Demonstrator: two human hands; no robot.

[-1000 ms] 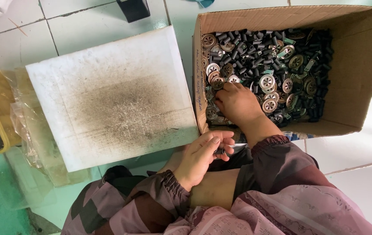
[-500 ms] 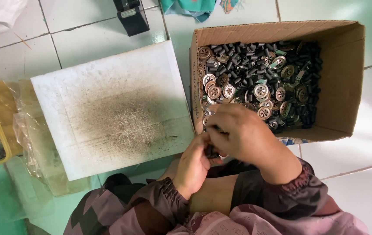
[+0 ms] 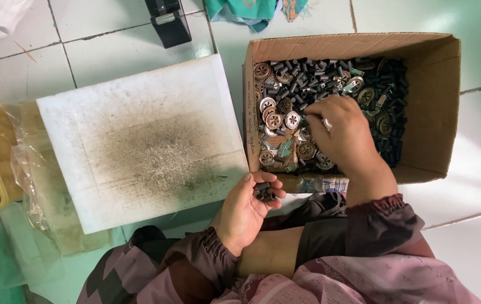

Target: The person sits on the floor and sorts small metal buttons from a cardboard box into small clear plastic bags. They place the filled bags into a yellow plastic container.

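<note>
In the cardboard box (image 3: 432, 107) of metal discs (image 3: 274, 119), the right hand (image 3: 344, 135) grasps parts; the left hand (image 3: 249, 205) cups dark pieces (image 3: 264, 191).

Cardboard box (image 3: 426, 107): matt brown corrugated board, raw edges. Inside it, small black cylinders (image 3: 330, 70) look like matt rubber or plastic; round spoked discs (image 3: 277, 115) are dull metal, some coppery. White board (image 3: 139, 141) at 9 o'clock of the box: matt, foam-like, centre smudged with dark gritty dust. Floor tiles (image 3: 105, 34): glossy white ceramic. Sleeves (image 3: 375, 225): soft printed cloth.
</note>
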